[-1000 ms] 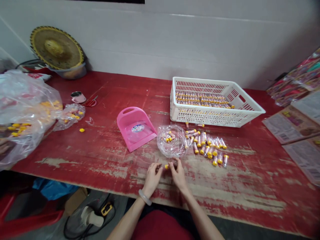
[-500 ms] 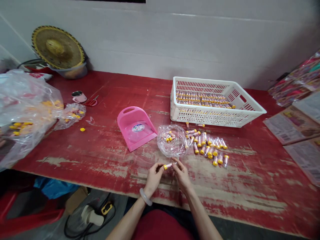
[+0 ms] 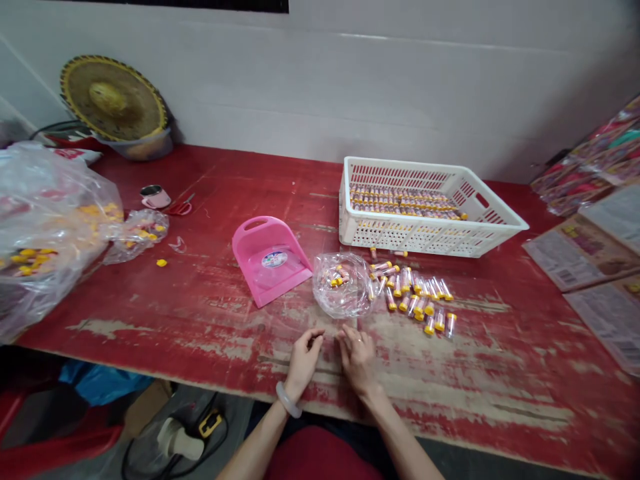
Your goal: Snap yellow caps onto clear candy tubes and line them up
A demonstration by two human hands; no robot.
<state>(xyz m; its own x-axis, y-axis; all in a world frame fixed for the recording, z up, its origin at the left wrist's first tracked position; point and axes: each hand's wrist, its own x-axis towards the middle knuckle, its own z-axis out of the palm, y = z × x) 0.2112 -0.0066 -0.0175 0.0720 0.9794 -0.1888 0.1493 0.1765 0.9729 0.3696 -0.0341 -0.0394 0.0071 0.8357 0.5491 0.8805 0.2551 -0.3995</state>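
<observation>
My left hand (image 3: 305,358), with a pale bangle at its wrist, is over the table's near edge, thumb and fingers curled together. Anything in its pinch is too small or hidden to see. Close by on the right, my right hand (image 3: 359,358) has its back turned up and its fingers bent down, hiding what may be under them. A small gap separates the two hands. Just beyond them lies a clear plastic bag (image 3: 350,303) holding a few small yellow and pink pieces. Clear tubes with yellow caps (image 3: 414,303) are scattered to its right.
A white crate (image 3: 425,233) holds rows of capped tubes. The pink dustpan (image 3: 273,287) lies left of the bag. Farther left are a mug (image 3: 156,197), red-handled scissors (image 3: 181,208) and a large bag of yellow caps (image 3: 60,220). Printed cartons (image 3: 575,253) stand at right.
The yellow-capped tube held between both hands is no longer visible. My right hand has turned palm down and curled; the left has drawn slightly away. The view shifted a little.
</observation>
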